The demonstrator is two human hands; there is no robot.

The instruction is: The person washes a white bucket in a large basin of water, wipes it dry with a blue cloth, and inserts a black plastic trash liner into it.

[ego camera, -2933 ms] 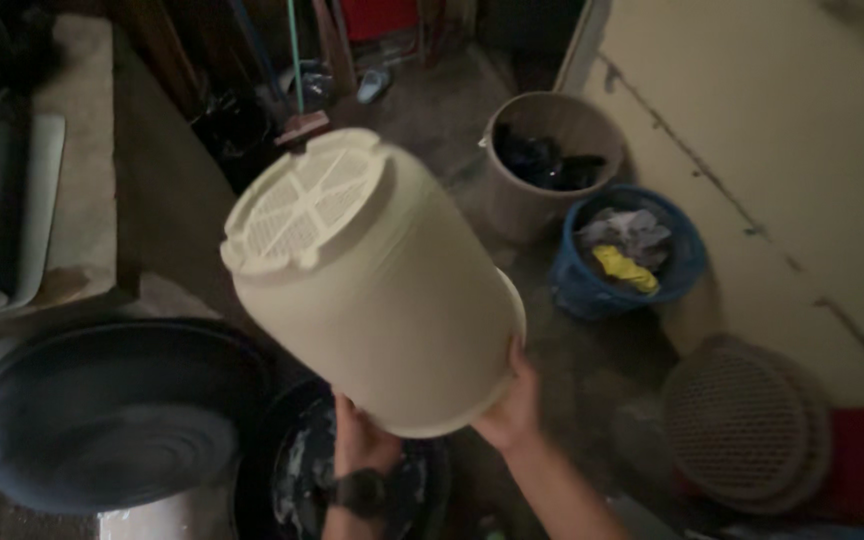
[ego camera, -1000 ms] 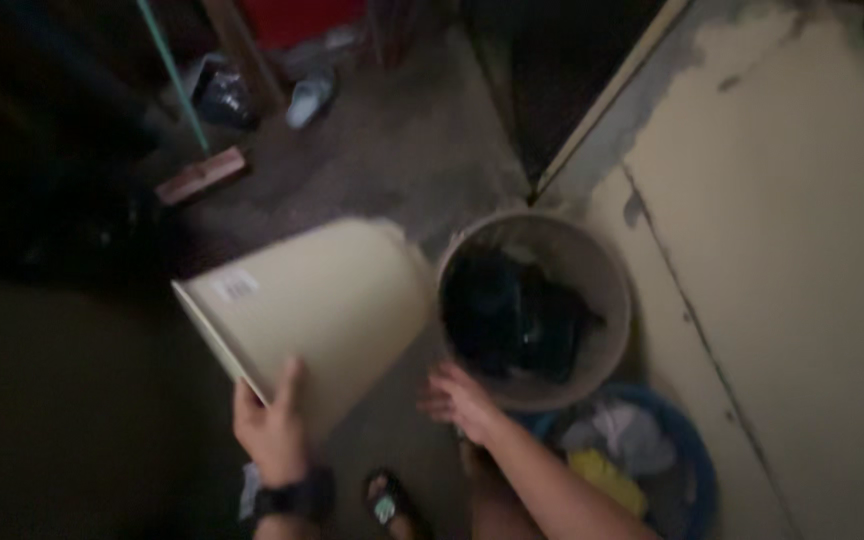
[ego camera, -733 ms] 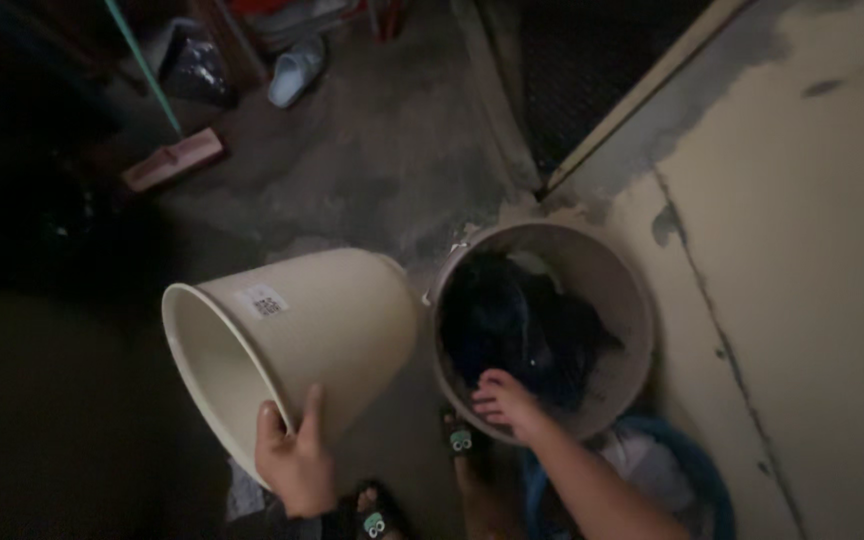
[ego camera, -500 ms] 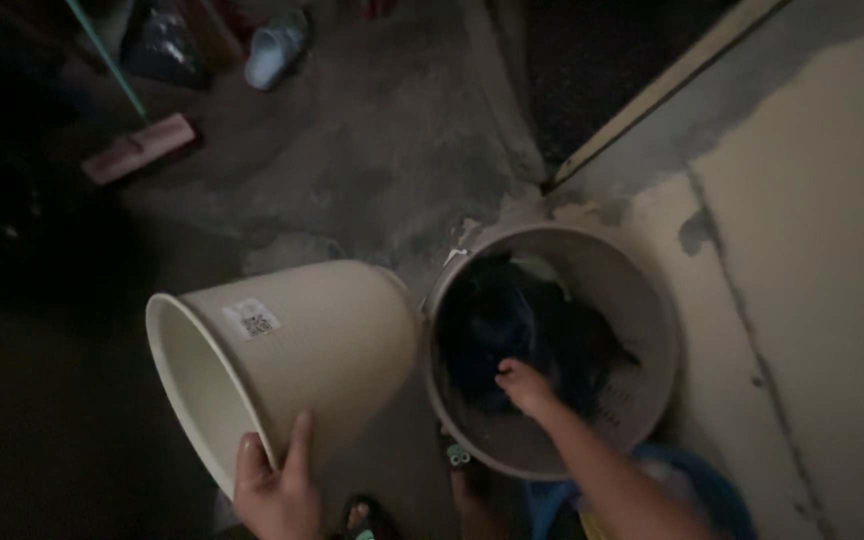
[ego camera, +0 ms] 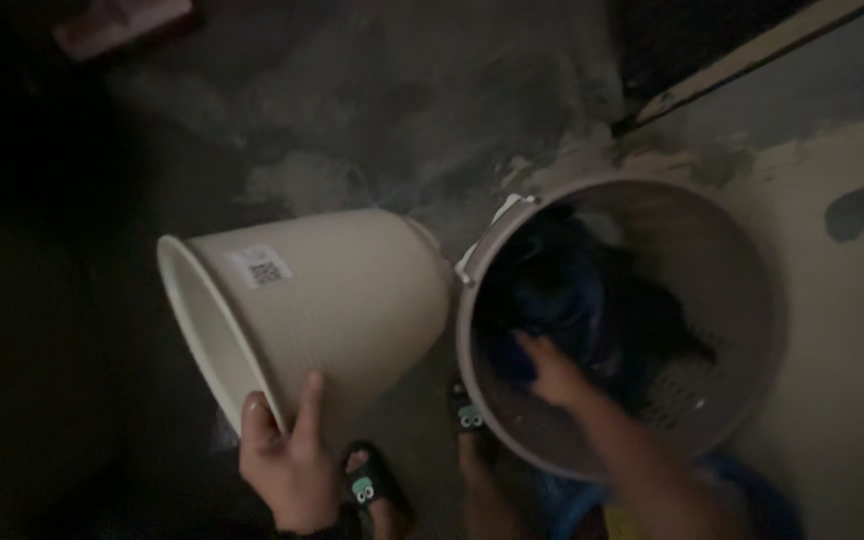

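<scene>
A person looks down at a dim concrete floor [ego camera: 372, 110]. The left hand [ego camera: 287, 465] grips the rim of a cream plastic bucket [ego camera: 312, 305] – tilted on its side, mouth toward the viewer, fingers curled over the edge. The right hand [ego camera: 552, 372] reaches into a grey round basket [ego camera: 742, 300] standing just beside the bucket, touching dark clothes [ego camera: 592, 310]; whether it has closed on them cannot be told. The step seems to be gathering the clothes, which calls for a firm hold. Sandalled feet [ego camera: 372, 490] show below – a pale wall [ego camera: 832, 170] stands to the right.
</scene>
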